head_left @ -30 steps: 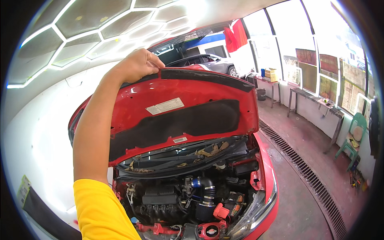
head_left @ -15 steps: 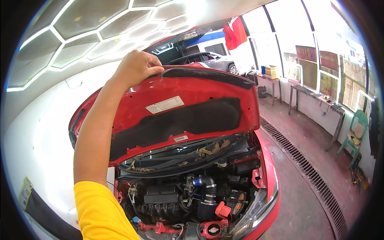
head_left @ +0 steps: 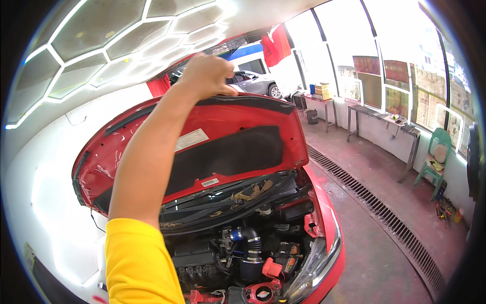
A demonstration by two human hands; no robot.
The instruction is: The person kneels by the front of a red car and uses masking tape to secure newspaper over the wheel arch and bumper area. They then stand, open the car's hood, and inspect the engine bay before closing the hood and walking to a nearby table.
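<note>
My left hand (head_left: 207, 77) is up at the front edge of a raised red car hood (head_left: 230, 175). Its fingers curl closed at that edge, with the thumb on the near side. A yellow sleeve (head_left: 139, 261) and bare forearm cross in front of the hood's underside, partly hiding a pale label (head_left: 191, 139) and the black insulation pad (head_left: 228, 152). Below lies the open engine bay, with a black engine cover (head_left: 190, 253), a ribbed black intake pipe (head_left: 253, 244) and a red battery terminal cover (head_left: 272, 268). My right hand is out of view.
A floor drain grate (head_left: 374, 213) runs along the car's right side. Metal benches (head_left: 383, 117) and a green chair (head_left: 438, 152) stand by the windows. A grey car (head_left: 253, 82) is parked beyond the hood. Dry leaves (head_left: 253, 192) lie near the windshield base.
My left hand has moved rightward along the hood's front edge, its forearm now covering part of the label. The whole view has turned somewhat to the right.
</note>
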